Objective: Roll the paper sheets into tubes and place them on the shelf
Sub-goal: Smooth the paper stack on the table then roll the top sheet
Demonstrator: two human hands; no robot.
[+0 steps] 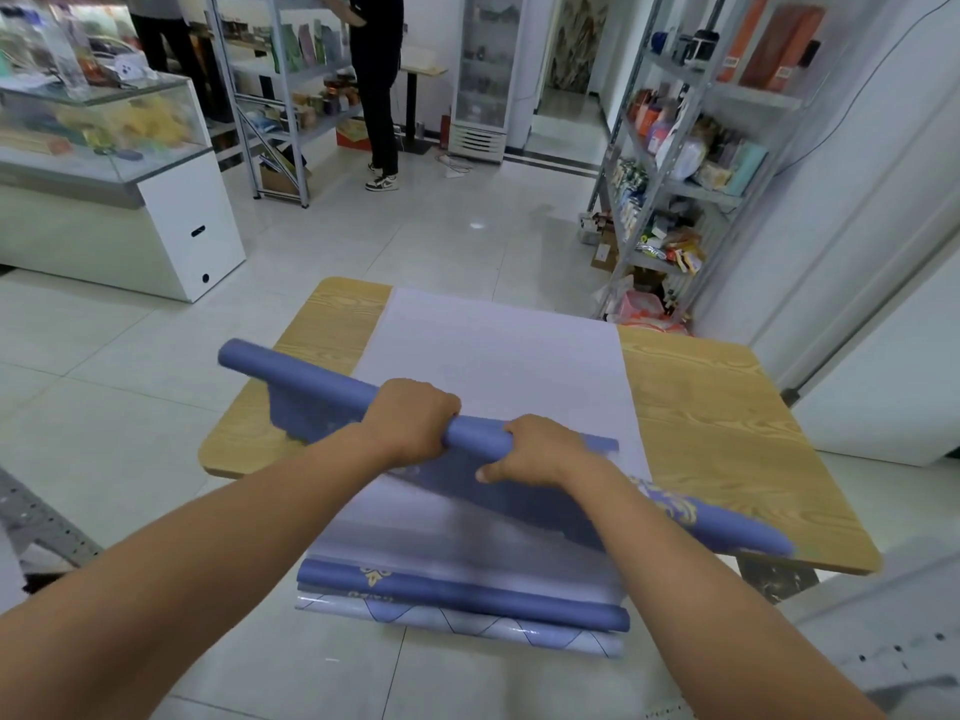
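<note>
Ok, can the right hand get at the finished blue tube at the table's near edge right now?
Probably, but not freely: the right hand grips the half-rolled blue sheet. The finished tube lies exposed near that forearm, so it would need to let go first.

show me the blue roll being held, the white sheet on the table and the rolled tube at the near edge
blue roll [311, 379]: head view, bare left stretch of the tube
white sheet [493, 366]: head view, its flat middle
rolled tube [467, 595]: head view, middle of its length
</note>
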